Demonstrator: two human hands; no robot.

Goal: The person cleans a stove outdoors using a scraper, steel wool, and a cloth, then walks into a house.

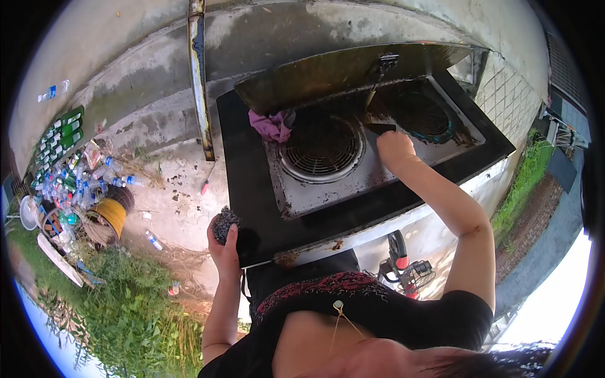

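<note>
At the left edge of the black stove [252,208], my left hand [225,252] holds a dark grey metal scouring pad [225,225] between thumb and fingers. My right hand [396,150] is closed around a dark flat scraper [380,128], whose blade lies over the stained metal panel between the two burners. The left burner [321,151] has a round grate with a pale ring. Brown and black grime covers the right burner [428,116]. A crumpled purple cloth [271,126] rests at the back left of the stove.
A rusty metal post [200,82] stands behind the stove's left side. Plastic bottles [85,183], green bottles [61,135] and a yellow bucket [111,217] lie at the far left. Below the stove's front edge is a wheeled thing with red parts [403,261].
</note>
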